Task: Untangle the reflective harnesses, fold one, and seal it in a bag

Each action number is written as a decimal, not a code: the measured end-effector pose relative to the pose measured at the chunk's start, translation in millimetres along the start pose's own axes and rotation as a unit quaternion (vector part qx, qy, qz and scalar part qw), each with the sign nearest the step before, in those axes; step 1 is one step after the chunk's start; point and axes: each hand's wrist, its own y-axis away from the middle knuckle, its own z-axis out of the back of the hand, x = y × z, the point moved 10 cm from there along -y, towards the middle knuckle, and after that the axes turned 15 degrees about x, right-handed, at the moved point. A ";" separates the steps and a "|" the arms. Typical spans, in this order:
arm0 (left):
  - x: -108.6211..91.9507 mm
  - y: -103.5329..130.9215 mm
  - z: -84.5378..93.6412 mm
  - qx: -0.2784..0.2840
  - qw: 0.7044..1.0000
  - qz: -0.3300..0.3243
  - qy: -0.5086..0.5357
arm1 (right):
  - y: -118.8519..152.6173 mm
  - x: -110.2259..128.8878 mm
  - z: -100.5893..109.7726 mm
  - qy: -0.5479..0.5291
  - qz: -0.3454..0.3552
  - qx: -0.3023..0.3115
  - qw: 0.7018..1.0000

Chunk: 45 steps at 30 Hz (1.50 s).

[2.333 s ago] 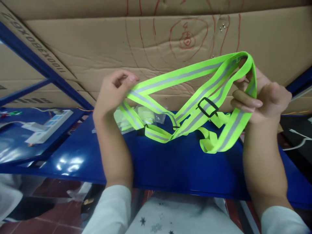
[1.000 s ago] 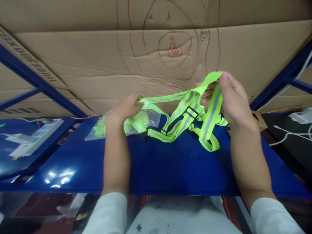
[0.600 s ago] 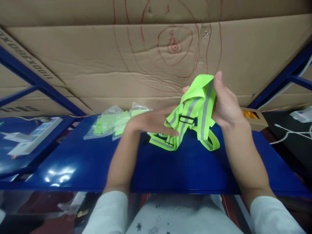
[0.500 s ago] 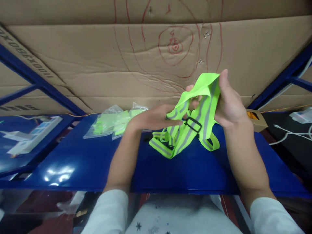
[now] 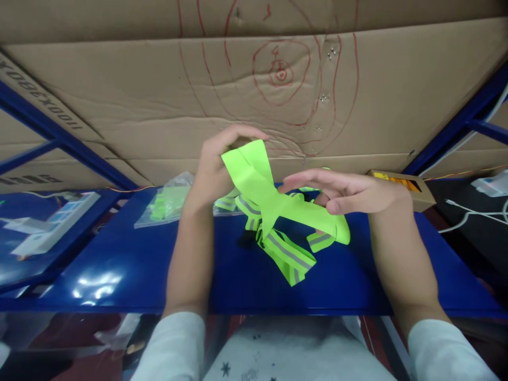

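Observation:
A neon yellow-green strap harness (image 5: 273,206) with grey reflective stripes hangs in loops above the blue shelf. Its wide upper end is gripped by my left hand (image 5: 222,159), whose fingers curl behind the band. My right hand (image 5: 345,193) is at the harness's right side, thumb below and fingers pointing left, closed around a folded part of the strap. Its lower loops dangle near the shelf surface, with the striped side showing.
Clear plastic bags with neon material (image 5: 164,203) lie at the back left of the blue shelf (image 5: 130,264). A power strip (image 5: 57,225) is at far left, a small cardboard box (image 5: 423,196) at back right. Cardboard (image 5: 138,106) with red rings stands behind; white cables lie at far right.
My left hand has moved up and left, now holding the harness's wide end. My right hand has dropped and turned to point left. The harness shows its plain side on top.

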 end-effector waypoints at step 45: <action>3.9 -0.5 -42.1 0.218 0.974 0.026 0.058 | 47.9 -62.1 68.0 0.280 -0.337 -0.149 0.886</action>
